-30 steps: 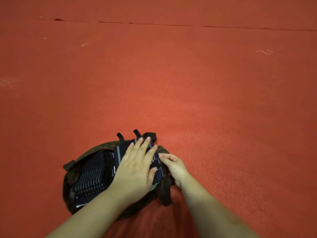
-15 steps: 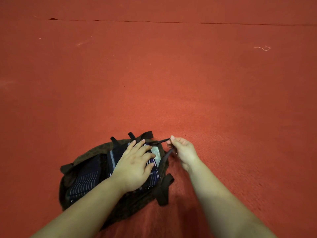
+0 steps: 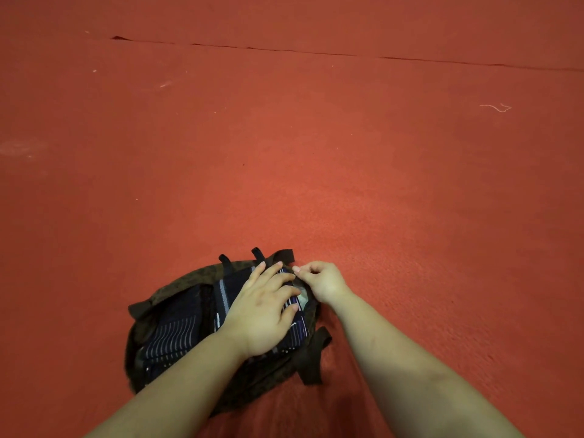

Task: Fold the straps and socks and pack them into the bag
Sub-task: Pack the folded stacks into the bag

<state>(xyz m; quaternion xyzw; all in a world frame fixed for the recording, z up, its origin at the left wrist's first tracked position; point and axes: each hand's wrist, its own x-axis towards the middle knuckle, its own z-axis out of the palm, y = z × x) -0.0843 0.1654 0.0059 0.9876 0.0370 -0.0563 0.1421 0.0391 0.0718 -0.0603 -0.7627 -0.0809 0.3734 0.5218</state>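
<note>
Most of the packing looks done to me. The brown bag [image 3: 177, 289] lies open on the floor at the lower centre of the frame, and two dark folded bundles already sit inside it: a pinstriped one [image 3: 172, 335] on the left and another with pale stripes [image 3: 226, 295] on the right. I cannot tell from here which is sock and which is strap.

My left hand [image 3: 264, 314] lies flat on the right bundle, fingers straight and spread, pressing it down into the bag and gripping nothing. My right hand [image 3: 322, 281] is at the bag's right rim, just beside the left fingertips, with finger and thumb pinched together on what seems to be a thin bit of the bag's edge or a cord; the piece is too small and dark to name with certainty. A patch of pale lining [image 3: 303, 300] shows between the two hands.

Nothing else waits loose on the floor around me, so I judge that what is left is to settle this last bundle and close or tidy the bag. Its brown handles [image 3: 316, 355] trail out at the lower right and two black loops [image 3: 226, 263] stick up at the top edge.

The floor [image 3: 316, 153] is red carpet, filling the whole frame. A seam [image 3: 347, 55] runs across the top, a white thread [image 3: 496, 107] lies at the upper right, and faint pale scuffs [image 3: 19, 148] mark the left side.
</note>
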